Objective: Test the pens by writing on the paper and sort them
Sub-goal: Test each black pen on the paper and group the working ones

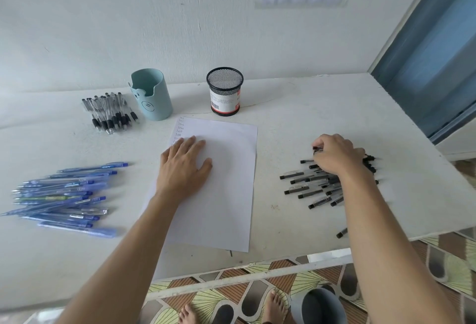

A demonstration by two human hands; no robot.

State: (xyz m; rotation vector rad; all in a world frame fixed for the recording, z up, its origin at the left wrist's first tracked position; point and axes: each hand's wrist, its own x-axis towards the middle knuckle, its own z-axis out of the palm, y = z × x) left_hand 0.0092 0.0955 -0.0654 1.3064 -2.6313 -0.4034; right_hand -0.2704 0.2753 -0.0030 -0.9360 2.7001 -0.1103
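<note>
A white sheet of paper (226,184) lies at the table's middle, with small handwritten marks down its top left edge. My left hand (184,166) rests flat on the paper, fingers spread. My right hand (337,153) is over a pile of black capped pens (309,187) on the right, with its fingers closed around one black pen (317,148) at the pile's far edge. A pile of blue pens (64,195) lies at the left. A group of clear pens with black grips (109,111) lies at the back left.
A teal cup with a bear face (152,97) and a black mesh pen holder (224,92) stand behind the paper near the wall. One stray black pen (342,233) lies near the front right table edge. A grey bin (319,307) stands on the floor by bare feet.
</note>
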